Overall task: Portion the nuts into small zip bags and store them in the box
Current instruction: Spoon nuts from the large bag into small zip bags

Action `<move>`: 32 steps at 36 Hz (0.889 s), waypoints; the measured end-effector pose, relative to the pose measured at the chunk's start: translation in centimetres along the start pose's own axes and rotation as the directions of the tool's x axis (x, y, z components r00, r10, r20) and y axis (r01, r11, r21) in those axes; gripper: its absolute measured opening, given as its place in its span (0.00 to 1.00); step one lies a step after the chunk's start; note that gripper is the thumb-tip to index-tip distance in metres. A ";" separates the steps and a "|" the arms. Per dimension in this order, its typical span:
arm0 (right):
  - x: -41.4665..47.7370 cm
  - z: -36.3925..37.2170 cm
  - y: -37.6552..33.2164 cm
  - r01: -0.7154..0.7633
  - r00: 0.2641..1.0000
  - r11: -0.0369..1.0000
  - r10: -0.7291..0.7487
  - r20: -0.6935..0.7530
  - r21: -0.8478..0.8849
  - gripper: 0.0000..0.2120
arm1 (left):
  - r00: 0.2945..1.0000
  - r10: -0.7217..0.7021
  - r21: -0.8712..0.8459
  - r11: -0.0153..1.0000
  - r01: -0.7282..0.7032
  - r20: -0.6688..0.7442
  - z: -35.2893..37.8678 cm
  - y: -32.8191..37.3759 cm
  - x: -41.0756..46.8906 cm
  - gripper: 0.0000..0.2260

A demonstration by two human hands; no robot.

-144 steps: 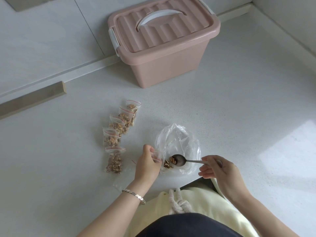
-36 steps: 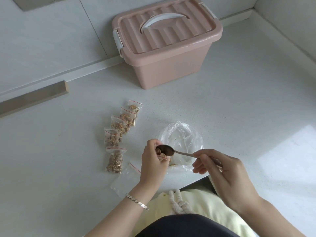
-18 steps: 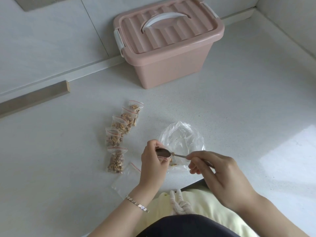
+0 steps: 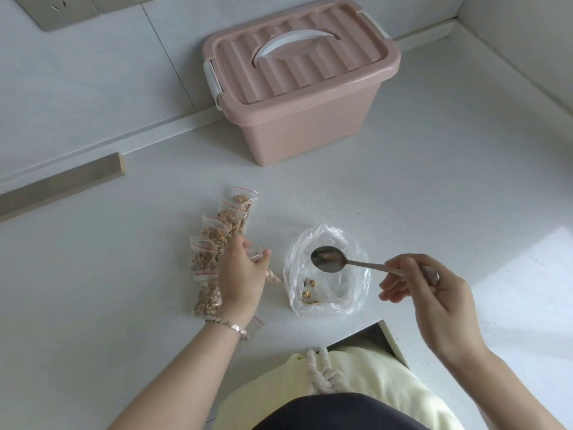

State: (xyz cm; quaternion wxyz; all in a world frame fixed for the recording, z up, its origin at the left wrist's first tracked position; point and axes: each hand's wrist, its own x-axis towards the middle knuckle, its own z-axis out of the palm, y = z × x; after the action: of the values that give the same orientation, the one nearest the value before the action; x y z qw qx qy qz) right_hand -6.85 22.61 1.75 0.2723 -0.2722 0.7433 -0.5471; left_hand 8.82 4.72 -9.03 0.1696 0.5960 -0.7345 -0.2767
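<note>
Between the curled fingers and thumb of the left hand (image 4: 240, 277) sits a small zip bag (image 4: 256, 254), mostly hidden by the hand; it seems to hold a few nuts near its lower end, though the plastic is hard to read. Just left of that hand, five filled bags (image 4: 214, 237) lie in an overlapping row on the counter (image 4: 403, 197). The right hand (image 4: 434, 293) pinches the handle of a spoon (image 4: 328, 259), whose bowl hangs above the open mouth of a clear plastic bag (image 4: 350, 293) with a few loose nuts (image 4: 308, 288) left inside. Well beyond both hands, against the wall, stands the pink box (image 4: 310, 125) with its lid (image 4: 297, 51) on.
</note>
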 end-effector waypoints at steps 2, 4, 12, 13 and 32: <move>-0.3 -0.1 0.5 -0.016 1.000 0.999 0.016 0.003 -0.031 0.11 | 0.999 -0.034 0.047 0.998 0.034 -0.012 -0.1 -0.3 0.9 0.16; -0.6 -0.1 1.0 -0.021 1.000 0.998 0.022 0.010 -0.052 0.13 | 0.997 -0.076 0.083 0.994 0.076 -0.011 -0.3 -0.4 1.6 0.17; -0.7 0.3 1.1 -0.016 0.998 0.996 0.021 0.055 -0.085 0.13 | 0.998 0.019 0.465 0.884 -0.041 0.054 -2.3 0.3 2.0 0.20; -0.7 0.4 1.0 -0.011 0.998 0.996 0.016 0.061 -0.085 0.13 | 0.997 0.064 0.472 0.878 -0.079 0.048 -2.7 0.3 1.7 0.20; 4.3 2.5 5.3 0.073 0.970 0.622 0.139 0.202 -0.780 0.14 | 0.879 0.176 0.189 0.940 -0.283 0.444 2.5 2.8 -4.4 0.29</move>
State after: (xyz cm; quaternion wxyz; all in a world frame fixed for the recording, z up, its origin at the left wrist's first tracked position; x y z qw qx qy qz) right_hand -8.68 19.33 -4.47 0.2253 -0.4142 0.8726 -0.1270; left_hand 6.15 9.84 -8.95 -0.0365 0.4468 -0.8481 -0.2824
